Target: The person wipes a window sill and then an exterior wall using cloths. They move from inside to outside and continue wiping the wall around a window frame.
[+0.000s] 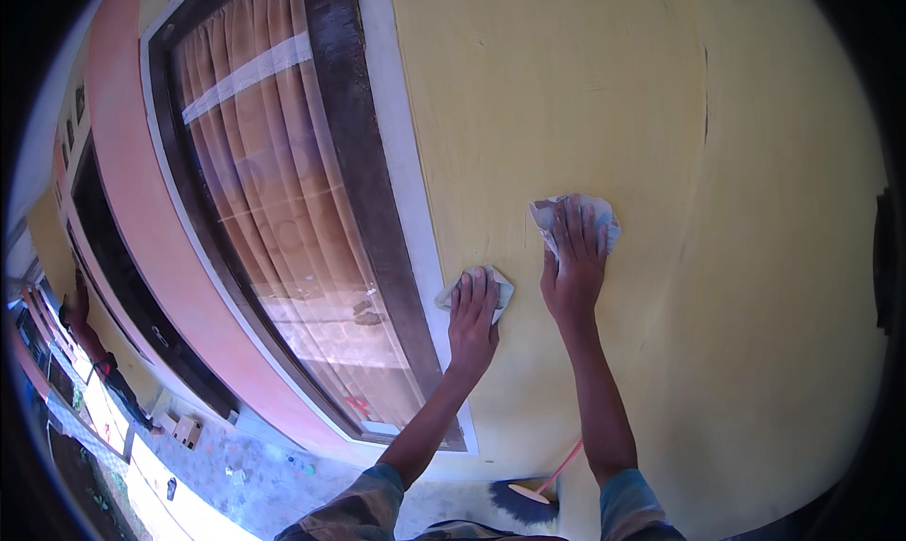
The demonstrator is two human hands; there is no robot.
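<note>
My left hand point(475, 322) lies against the yellow wall point(651, 88), just right of the window's white border. Under its fingers it holds a crumpled pale rag point(505, 291) to the surface. Higher up and farther right, my right hand point(574, 272) presses a second pale rag point(543, 215) onto the wall with its fingers spread. Both arms are raised and nearly straight. The wall behind the rags is hidden.
A dark-framed window point(283, 163) with peach curtains fills the left. Below, a broom point(528, 492) with a red handle touches the wall's foot. A person point(90, 338) stands far left by the wall, near a cardboard box point(187, 432). Small items point(236, 475) lie on the floor.
</note>
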